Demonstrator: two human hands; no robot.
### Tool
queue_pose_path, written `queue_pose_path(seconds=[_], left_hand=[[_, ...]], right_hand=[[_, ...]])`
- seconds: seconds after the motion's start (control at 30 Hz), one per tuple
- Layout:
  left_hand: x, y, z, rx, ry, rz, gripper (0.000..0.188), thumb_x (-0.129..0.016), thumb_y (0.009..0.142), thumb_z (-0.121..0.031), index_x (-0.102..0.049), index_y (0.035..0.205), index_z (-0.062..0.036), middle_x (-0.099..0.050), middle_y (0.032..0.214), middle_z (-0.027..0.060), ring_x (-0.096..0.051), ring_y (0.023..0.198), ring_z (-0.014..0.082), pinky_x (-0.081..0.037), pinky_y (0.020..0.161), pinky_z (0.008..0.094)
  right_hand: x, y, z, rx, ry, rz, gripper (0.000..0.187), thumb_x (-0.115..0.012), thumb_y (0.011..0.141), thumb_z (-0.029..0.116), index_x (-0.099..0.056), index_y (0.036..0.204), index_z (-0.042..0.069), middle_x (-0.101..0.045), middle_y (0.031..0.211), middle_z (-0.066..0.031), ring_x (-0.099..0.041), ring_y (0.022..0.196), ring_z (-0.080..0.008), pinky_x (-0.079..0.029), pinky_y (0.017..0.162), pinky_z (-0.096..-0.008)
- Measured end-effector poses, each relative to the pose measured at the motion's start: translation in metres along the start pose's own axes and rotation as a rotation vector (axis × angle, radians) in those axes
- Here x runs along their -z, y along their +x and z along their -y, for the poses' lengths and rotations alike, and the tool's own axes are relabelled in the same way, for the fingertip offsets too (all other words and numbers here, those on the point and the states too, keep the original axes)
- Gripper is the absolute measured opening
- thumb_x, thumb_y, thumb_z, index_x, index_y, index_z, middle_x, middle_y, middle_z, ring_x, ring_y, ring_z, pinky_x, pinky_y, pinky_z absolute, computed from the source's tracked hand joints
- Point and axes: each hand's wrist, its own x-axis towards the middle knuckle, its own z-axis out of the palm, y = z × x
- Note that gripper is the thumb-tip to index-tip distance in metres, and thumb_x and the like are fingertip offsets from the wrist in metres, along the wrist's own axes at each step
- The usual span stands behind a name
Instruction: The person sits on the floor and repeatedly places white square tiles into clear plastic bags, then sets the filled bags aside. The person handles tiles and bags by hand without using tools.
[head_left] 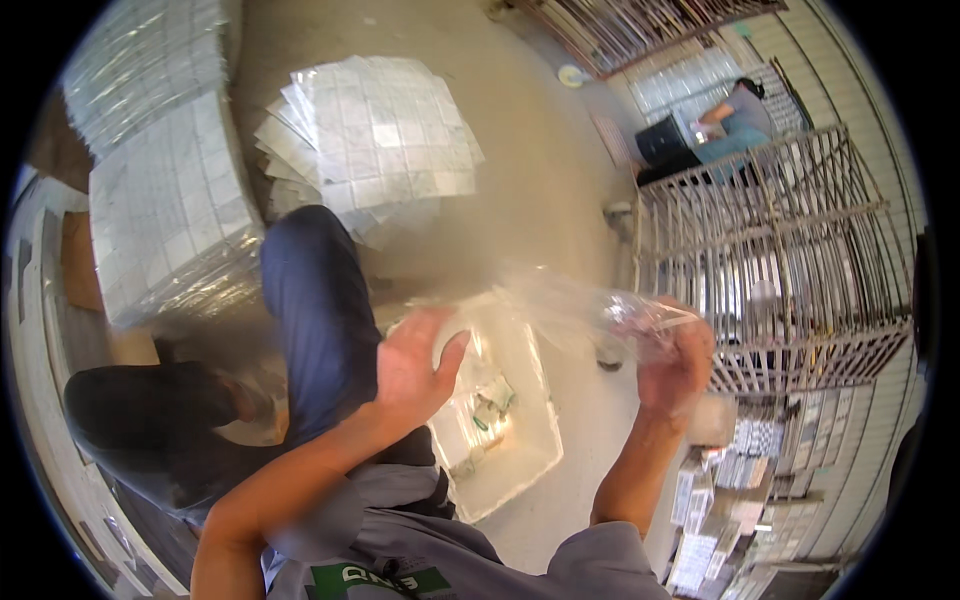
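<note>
White tub (pixel 527 428) as landmark: clear plastic film (pixel 590 308) hung above its far right edge, end bunched in my right hand (pixel 676 368), fingers curled round it, exact pinch lost in glare. My left hand (pixel 414 368) hovered over tub's left side, thumb spread wide from fingers; could not tell whether fingertips touched film. Film seemed light, limp, slippery, easily torn; best hold looked like gathered end, right of tub, several layers together.

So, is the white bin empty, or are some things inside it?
Not empty: pale pieces and green bits lie inside the white bin, seen through its open top. How full, I cannot tell.
</note>
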Motion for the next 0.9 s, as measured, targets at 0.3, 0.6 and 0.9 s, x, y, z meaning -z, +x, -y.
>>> queue_pose_path(seconds=[0.3, 0.6, 0.9], left_hand=[[0.099, 0.053, -0.065, -0.375, 0.212, -0.143, 0.078, -0.079, 0.073, -0.020, -0.038, 0.137, -0.0020, -0.051, 0.131, 0.0183, -0.050, 0.120, 0.0376, -0.035, 0.108, 0.0490], [0.208, 0.066, -0.067, -0.298, 0.159, -0.306, 0.031, -0.053, 0.080, 0.009, -0.067, 0.106, 0.0010, -0.069, 0.102, 0.0178, -0.068, 0.093, 0.0256, -0.054, 0.082, 0.0343], [0.337, 0.020, -0.074, -0.092, 0.183, -0.483, 0.018, -0.062, 0.087, -0.008, -0.068, 0.098, 0.0049, -0.070, 0.085, 0.0092, -0.066, 0.081, 0.0128, -0.052, 0.076, 0.0268]], right_hand=[[-0.141, 0.051, 0.018, 0.060, -0.403, 0.374, 0.019, -0.061, 0.088, 0.011, -0.065, 0.078, -0.004, -0.067, 0.075, -0.0086, -0.062, 0.069, -0.0115, -0.045, 0.060, -0.0248], [-0.199, 0.092, 0.055, 0.346, -0.139, 0.558, 0.018, -0.057, 0.088, 0.003, -0.061, 0.071, -0.004, -0.062, 0.071, -0.0128, -0.063, 0.062, -0.0212, -0.050, 0.053, -0.0305], [-0.260, 0.120, 0.034, 0.298, 0.003, 0.629, 0.013, -0.060, 0.090, 0.006, -0.063, 0.089, -0.006, -0.062, 0.089, -0.0147, -0.063, 0.066, -0.0200, -0.056, 0.056, -0.0339]])
